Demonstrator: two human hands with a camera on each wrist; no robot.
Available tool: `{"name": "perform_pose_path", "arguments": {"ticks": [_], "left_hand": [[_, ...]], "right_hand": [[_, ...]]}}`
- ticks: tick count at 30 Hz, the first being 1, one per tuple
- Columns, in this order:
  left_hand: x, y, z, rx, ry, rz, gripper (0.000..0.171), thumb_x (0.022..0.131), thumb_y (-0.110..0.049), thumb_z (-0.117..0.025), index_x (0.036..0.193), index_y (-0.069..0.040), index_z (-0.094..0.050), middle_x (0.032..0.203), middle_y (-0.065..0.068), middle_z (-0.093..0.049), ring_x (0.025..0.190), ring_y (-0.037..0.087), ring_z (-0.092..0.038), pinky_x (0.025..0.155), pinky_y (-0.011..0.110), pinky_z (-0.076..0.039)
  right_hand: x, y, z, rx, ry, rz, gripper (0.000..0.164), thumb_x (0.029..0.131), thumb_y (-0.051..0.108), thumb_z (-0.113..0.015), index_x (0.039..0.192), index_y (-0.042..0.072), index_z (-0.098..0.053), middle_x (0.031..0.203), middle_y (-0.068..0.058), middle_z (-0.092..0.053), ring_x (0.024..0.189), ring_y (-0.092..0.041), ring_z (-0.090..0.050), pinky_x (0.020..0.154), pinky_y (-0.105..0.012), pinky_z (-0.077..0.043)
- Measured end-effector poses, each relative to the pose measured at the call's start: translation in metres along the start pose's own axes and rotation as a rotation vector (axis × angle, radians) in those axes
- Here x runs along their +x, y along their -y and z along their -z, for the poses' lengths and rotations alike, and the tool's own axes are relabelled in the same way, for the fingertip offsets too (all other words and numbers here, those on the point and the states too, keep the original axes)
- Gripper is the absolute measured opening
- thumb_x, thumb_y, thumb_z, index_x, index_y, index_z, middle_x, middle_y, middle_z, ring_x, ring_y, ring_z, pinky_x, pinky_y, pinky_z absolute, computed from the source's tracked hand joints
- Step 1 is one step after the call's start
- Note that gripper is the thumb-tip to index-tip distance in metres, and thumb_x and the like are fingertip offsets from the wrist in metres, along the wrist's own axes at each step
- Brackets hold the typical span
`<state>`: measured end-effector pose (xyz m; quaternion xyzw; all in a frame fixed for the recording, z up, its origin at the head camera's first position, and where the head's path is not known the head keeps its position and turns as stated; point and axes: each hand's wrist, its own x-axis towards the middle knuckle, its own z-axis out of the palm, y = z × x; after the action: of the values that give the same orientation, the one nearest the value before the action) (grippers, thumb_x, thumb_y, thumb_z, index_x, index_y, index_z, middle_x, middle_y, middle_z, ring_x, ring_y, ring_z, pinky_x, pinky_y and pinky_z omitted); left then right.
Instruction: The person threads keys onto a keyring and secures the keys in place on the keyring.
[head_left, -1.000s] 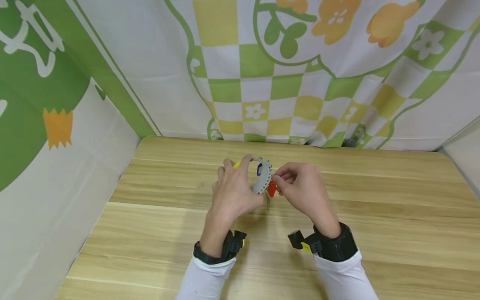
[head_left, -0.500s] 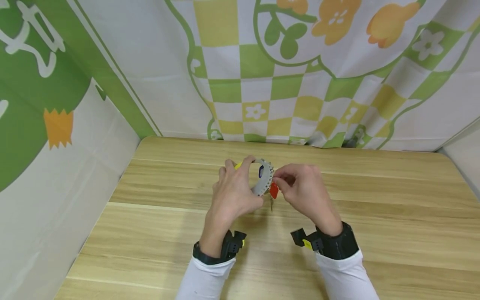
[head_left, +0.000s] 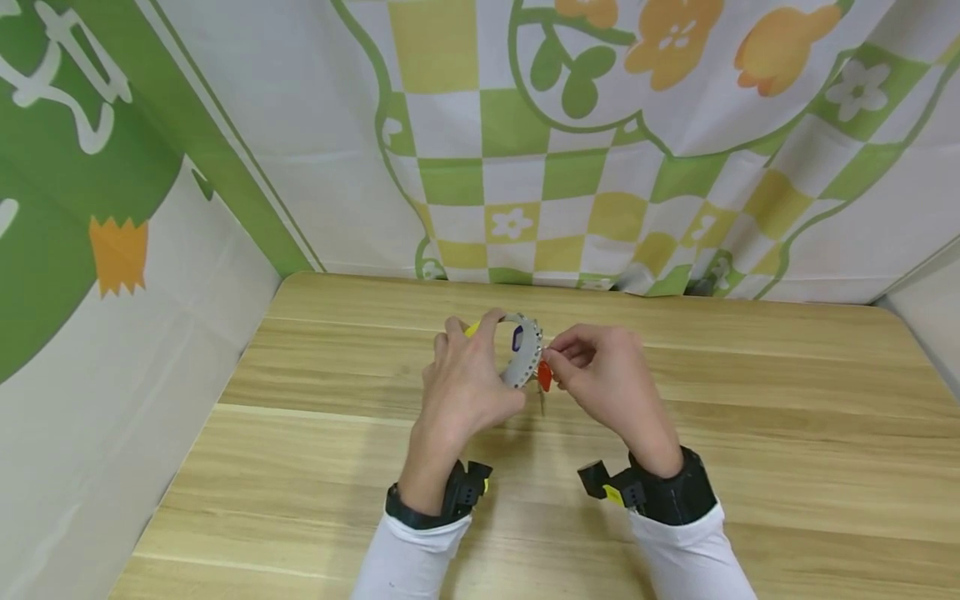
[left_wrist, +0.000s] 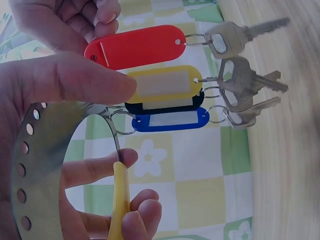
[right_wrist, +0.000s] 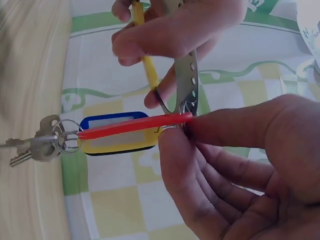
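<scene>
My left hand [head_left: 465, 392] grips a large metal key ring holder [left_wrist: 40, 175], a curved plate with a row of holes and a yellow handle [left_wrist: 119, 200]. Its fingers wrap the handle, and its thumb lies by the yellow key tag [left_wrist: 165, 82]. My right hand [head_left: 611, 375] pinches one end of the red key tag [left_wrist: 137, 47] between thumb and finger, close to the plate's edge. Below the red tag in the left wrist view are the yellow, a black and a blue key tag [left_wrist: 172, 126]. Metal keys [left_wrist: 239, 82] dangle from them. Fingertips hide the red tag's link to the plate.
Both hands are above a wooden table [head_left: 300, 467]. A white, green and yellow checked cloth [head_left: 510, 183] with flowers hangs behind it. Another printed cloth [head_left: 202, 275] lines the left side. Each wrist wears a black strap [head_left: 671, 492] with a small camera.
The holder and red tag shifted slightly right, then back left. The hanging keys swung a little. Both hands keep their hold.
</scene>
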<state>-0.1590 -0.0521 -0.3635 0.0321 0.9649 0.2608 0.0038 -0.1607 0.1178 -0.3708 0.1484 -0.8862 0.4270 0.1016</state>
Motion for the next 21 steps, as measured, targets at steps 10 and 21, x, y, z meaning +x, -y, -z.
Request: {"name": "perform_pose_path", "arguments": {"ticks": [10, 21], "left_hand": [[0.0004, 0.0002, -0.0003, -0.002, 0.011, -0.004, 0.094, 0.053, -0.032, -0.075, 0.139, -0.029, -0.037, 0.114, 0.012, -0.039, 0.091, 0.027, -0.041, 0.06, 0.04, -0.038], [-0.0001, 0.0019, 0.0001, -0.007, 0.026, -0.029, 0.092, 0.054, -0.03, -0.073, 0.139, -0.031, -0.037, 0.11, 0.01, -0.038, 0.087, 0.025, -0.04, 0.056, 0.036, -0.037]], "right_hand": [[0.0014, -0.0025, -0.0011, 0.008, -0.063, 0.103, 0.004, 0.08, 0.011, -0.066, 0.079, 0.014, -0.068, 0.066, 0.009, -0.06, 0.055, -0.002, -0.055, 0.052, -0.023, -0.045], [0.0016, -0.0083, 0.0, -0.036, -0.061, 0.247, 0.007, 0.079, 0.01, -0.068, 0.081, 0.016, -0.07, 0.074, 0.01, -0.063, 0.062, 0.0, -0.056, 0.055, -0.021, -0.045]]}}
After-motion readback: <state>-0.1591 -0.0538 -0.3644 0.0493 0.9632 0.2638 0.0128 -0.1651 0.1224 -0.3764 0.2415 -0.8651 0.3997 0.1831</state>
